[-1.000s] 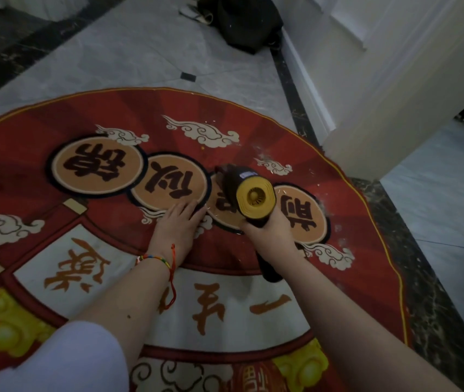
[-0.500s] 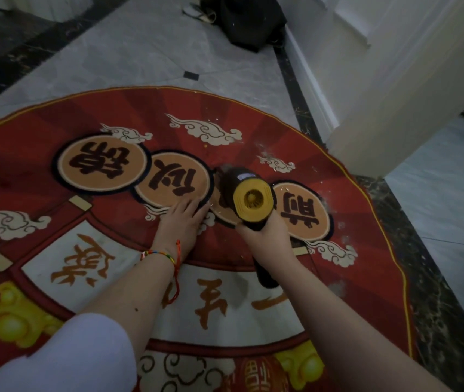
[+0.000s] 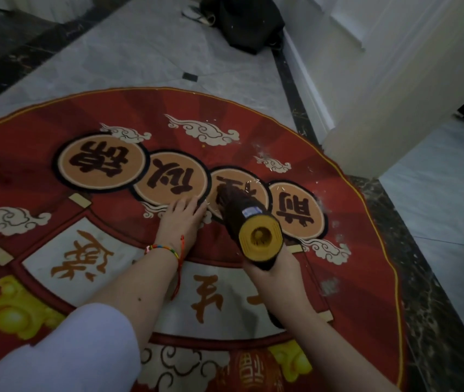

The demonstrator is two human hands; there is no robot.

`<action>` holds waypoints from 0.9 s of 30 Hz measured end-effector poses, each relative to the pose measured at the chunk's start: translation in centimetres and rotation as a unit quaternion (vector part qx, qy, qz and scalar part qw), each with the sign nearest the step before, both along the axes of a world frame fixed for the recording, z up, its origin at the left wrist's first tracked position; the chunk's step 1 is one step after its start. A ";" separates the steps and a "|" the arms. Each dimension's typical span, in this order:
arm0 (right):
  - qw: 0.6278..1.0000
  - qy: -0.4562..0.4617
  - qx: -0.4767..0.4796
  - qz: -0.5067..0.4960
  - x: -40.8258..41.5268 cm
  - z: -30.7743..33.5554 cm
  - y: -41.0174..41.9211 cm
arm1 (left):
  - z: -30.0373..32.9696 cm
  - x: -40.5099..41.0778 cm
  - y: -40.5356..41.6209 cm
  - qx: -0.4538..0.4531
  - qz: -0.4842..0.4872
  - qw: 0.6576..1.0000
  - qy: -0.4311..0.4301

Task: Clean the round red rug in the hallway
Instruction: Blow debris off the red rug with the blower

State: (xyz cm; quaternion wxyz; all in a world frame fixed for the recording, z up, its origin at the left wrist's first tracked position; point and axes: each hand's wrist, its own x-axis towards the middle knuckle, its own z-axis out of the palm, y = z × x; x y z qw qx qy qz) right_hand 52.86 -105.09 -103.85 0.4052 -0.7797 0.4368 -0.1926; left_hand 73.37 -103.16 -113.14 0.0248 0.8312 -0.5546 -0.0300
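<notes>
Marble floor | round pile rug (image 3: 295,142) | right hand (image 3: 278,275) grips cylindrical vacuum (image 3: 249,222)

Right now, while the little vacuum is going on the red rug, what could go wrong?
The handheld vacuum has its nozzle right beside the left hand, which lies flat on the rug, so it might bump the fingers. White crumbs are scattered near the rug's right edge, and they could get pushed onto the floor tiles. The bracelet's loose red string could also get sucked in if the vacuum swings that way.
</notes>
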 end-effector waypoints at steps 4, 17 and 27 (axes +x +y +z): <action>0.999 -0.021 -0.012 -0.029 2.9 -0.2 -2.4 | 0.6 -1.4 -0.3 -0.023 0.010 1.000 0.012; 1.000 -0.004 0.014 -0.005 -0.2 -0.2 -0.2 | -0.8 -3.1 1.2 -0.073 0.059 0.994 0.055; 0.999 0.015 0.043 0.007 -1.7 0.2 1.9 | -0.6 -2.7 3.3 -0.104 0.027 0.993 0.042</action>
